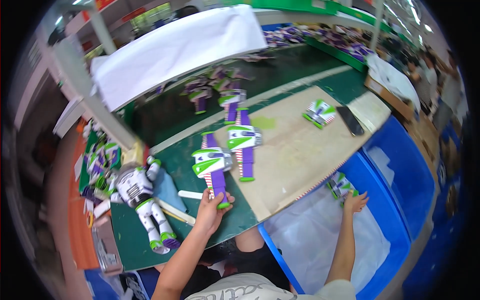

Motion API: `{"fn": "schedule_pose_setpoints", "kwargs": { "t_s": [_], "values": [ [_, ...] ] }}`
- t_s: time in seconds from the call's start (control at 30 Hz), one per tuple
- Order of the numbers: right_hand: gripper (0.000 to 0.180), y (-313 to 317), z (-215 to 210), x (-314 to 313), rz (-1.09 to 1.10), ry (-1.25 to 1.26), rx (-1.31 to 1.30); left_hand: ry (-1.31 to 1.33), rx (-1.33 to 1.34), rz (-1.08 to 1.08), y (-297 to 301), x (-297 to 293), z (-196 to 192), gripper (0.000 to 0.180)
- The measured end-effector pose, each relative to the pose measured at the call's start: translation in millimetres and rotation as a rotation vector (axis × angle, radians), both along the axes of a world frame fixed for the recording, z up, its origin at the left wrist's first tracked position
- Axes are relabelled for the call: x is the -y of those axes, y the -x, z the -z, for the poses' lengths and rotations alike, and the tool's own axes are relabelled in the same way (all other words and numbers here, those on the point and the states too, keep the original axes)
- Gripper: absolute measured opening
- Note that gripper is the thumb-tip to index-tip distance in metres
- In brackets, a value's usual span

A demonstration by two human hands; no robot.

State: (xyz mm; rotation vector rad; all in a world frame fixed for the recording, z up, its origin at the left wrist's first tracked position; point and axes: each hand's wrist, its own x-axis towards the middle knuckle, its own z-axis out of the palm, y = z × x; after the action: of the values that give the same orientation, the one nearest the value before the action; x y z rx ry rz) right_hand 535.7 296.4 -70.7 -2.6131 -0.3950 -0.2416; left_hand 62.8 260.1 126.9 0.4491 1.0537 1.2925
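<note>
My left hand [211,212] is closed round the lower end of a toy wing pack [212,162], with a white and green body and purple wings. Just right of it, a second wing pack [244,137] lies partly on the cardboard sheet. My right hand [355,202] is over the blue bin [400,227], its fingers apart, close beside a smaller white, green and purple toy pack [340,185]. Whether they touch is unclear. A white and green toy astronaut figure [135,187] without a visible head lies on the green table at the left.
A cardboard sheet [290,150] covers part of the table; a folded toy pack [319,113] and a dark phone [350,121] rest on it. White plastic [320,245] lines the bin. More wing packs [231,100] lie farther back. Several people stand at the far right.
</note>
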Motion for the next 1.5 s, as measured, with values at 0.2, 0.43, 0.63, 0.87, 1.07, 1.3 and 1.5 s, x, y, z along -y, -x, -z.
{"fn": "schedule_pose_setpoints", "kwargs": {
  "t_s": [0.2, 0.43, 0.63, 0.87, 1.07, 1.3, 1.5],
  "values": [
    [0.035, 199, -197, -24, -1.183, -0.698, 0.166, -0.172, -0.370, 0.074, 74, 99, -38, 0.032],
    [0.031, 371, -257, -54, -1.642, -0.743, -0.801, -0.275, -0.475, 0.061, 140, 143, -57, 0.015],
    [0.030, 440, -254, 12, -1.773, -0.775, -0.639, -0.225, -0.821, -0.517, 181, 146, -46, 0.047],
    [0.061, 483, -321, 24, -2.625, -0.223, -0.281, -0.313, -0.915, -0.428, 224, 162, -82, 0.048],
    [0.037, 529, -297, 80, -2.179, -0.153, -1.340, -0.524, -0.206, -0.501, 196, 135, -50, 0.059],
    [0.027, 553, -277, 90, -1.665, -0.966, -1.635, -0.583, 0.185, -0.668, 161, 153, -25, 0.073],
    [0.049, 526, -273, 101, -2.450, -0.038, -0.883, -0.499, 0.150, -0.779, 170, 166, -24, 0.038]
  ]
}}
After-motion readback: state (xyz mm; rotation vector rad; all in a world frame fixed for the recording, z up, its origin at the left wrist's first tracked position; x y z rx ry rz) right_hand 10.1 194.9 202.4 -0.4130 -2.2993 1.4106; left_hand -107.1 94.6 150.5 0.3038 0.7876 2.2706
